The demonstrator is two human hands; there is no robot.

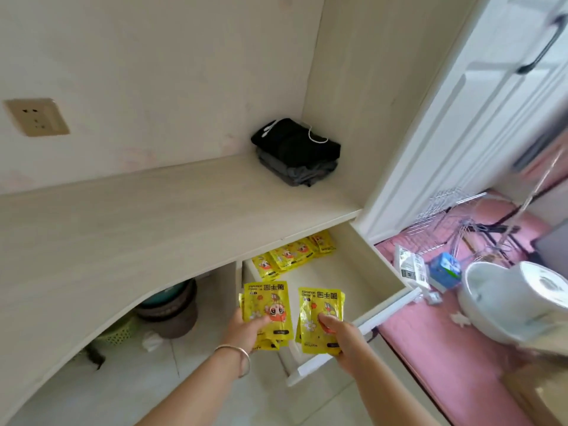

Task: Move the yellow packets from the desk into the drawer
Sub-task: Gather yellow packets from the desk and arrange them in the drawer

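My left hand (246, 329) grips a small stack of yellow packets (267, 305) over the front left of the open drawer (368, 272). My right hand (342, 336) grips a second stack of yellow packets (321, 315) beside it, above the drawer's front edge. Several more yellow packets (292, 255) lie in a row at the back of the drawer, partly under the desk top (138, 216). No yellow packets show on the desk top.
Folded dark clothes (296, 152) sit in the desk's back right corner. Stacked basins (169, 305) stand under the desk. A white cabinet door (461, 118) hangs open on the right above a pink mat (430, 348) with a white tub (507, 302) and clutter.
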